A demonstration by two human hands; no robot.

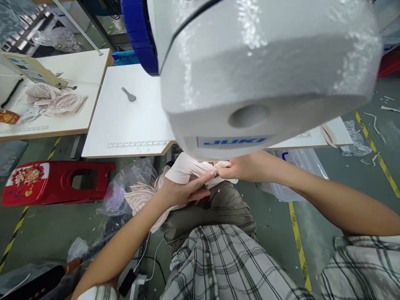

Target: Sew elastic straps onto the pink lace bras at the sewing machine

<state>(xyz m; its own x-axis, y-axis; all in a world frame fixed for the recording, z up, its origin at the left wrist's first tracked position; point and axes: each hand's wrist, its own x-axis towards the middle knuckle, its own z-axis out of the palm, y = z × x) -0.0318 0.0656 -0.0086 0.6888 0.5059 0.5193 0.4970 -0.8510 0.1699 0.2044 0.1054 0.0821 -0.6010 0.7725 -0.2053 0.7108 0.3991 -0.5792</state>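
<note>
A pale pink garment piece with lace trim lies bunched over my lap, below the head of a white sewing machine marked JUKI. My right hand pinches the fabric at its right end, its fingertips partly covered by the machine head. My left hand grips the same piece from the left, with the fingers fairly straight along the cloth and their tips close to my right hand. More lace hangs down on the left beside my left wrist. The needle area is hidden behind the machine head.
The white sewing table carries a grey spoon-shaped tool and a printed ruler. On the left table, lace pieces lie beside a beige box. A red stool stands left; a clear plastic bin sits under the table's right side.
</note>
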